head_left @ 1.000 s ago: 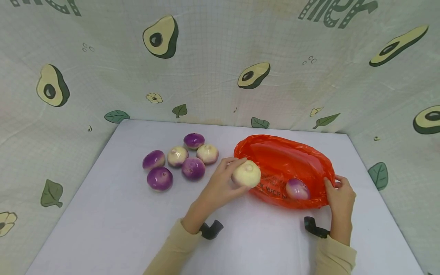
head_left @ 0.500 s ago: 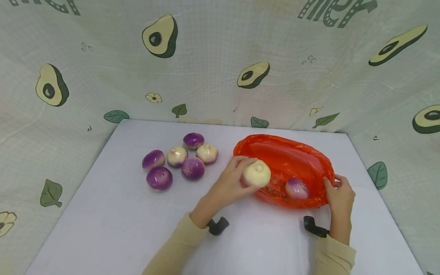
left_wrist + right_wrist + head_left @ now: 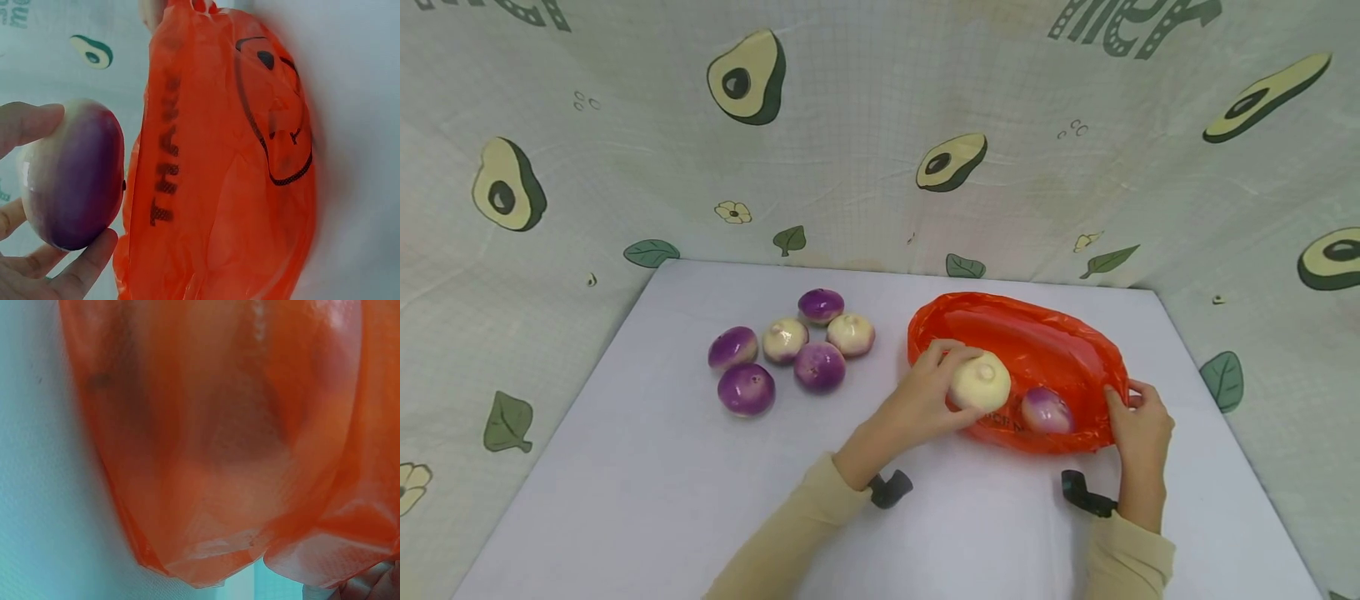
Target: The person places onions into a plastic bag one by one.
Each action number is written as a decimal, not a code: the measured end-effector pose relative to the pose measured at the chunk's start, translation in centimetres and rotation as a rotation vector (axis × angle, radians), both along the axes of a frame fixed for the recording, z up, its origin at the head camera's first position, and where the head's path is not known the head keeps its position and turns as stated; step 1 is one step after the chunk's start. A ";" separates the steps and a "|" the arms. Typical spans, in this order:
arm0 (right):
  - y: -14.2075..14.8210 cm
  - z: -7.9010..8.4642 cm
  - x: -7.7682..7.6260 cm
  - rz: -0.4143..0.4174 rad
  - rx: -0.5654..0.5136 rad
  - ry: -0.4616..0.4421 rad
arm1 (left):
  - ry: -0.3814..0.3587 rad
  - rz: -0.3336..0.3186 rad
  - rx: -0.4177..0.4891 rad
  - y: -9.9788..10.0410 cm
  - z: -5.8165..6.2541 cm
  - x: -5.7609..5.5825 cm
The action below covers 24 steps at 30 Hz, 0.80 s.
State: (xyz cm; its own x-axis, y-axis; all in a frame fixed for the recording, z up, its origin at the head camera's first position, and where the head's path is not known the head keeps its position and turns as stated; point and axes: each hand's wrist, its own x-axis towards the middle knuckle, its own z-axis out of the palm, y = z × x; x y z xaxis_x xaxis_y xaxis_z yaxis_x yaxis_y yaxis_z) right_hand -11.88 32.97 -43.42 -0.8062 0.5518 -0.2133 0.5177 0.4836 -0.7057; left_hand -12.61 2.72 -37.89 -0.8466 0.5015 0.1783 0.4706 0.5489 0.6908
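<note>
My left hand (image 3: 921, 404) grips a turnip (image 3: 983, 383), its pale end facing up, over the left part of the red plastic bag's mouth. In the left wrist view the turnip's purple side (image 3: 87, 175) hangs right beside the bag's rim, thumb and fingers around it. The red bag (image 3: 1052, 333) stands wide open on the table; another turnip (image 3: 1047, 411) lies inside, near its front wall. At the bag's right end my right hand (image 3: 1142, 429) pinches the rim between thumb and fingers. Red plastic (image 3: 219, 456) fills most of the right wrist view.
Several more turnips lie grouped left of the bag, among them a purple one (image 3: 746, 389) at the front and a pale one (image 3: 850, 335) nearest the bag. A white cloth (image 3: 662, 500) covers the table. An avocado-print sheet (image 3: 850, 125) hangs behind.
My left hand has carried the turnip rightward, from the bag's left rim to over its mouth. The right hand keeps its hold on the rim, and the turnips on the table stay put.
</note>
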 end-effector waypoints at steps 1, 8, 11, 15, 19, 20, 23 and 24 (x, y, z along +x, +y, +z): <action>0.0 0.0 0.0 -0.001 0.000 -0.001 | 0.002 -0.003 -0.003 0.2 0.0 0.0; -0.1 0.0 0.0 0.000 0.011 0.013 | -0.006 -0.005 -0.020 1.1 -0.3 -0.6; -0.1 0.0 0.0 0.001 0.008 0.013 | -0.016 -0.006 -0.034 1.5 -0.5 -0.9; 0.0 0.0 -0.1 0.004 0.005 0.009 | -0.021 -0.005 -0.049 1.8 -0.6 -1.2; 0.0 0.0 0.0 0.006 0.008 0.009 | -0.023 -0.005 -0.051 2.1 -0.7 -1.4; 0.0 0.0 0.0 0.006 0.009 0.008 | -0.020 -0.006 -0.053 2.2 -0.8 -1.5; 0.0 0.1 0.0 0.007 0.013 0.005 | -0.012 -0.009 -0.064 2.4 -1.0 -1.7; 0.0 0.1 0.0 0.008 0.014 0.005 | -0.009 -0.011 -0.069 2.5 -1.1 -1.8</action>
State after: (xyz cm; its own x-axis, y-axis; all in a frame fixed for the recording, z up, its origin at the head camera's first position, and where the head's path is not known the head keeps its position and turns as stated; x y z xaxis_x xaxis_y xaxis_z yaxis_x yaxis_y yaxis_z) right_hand -11.88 32.98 -43.35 -0.8115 0.5485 -0.2018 0.5105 0.4972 -0.7016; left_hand -14.39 5.18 -38.98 -0.8425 0.5214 0.1353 0.4706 0.5903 0.6558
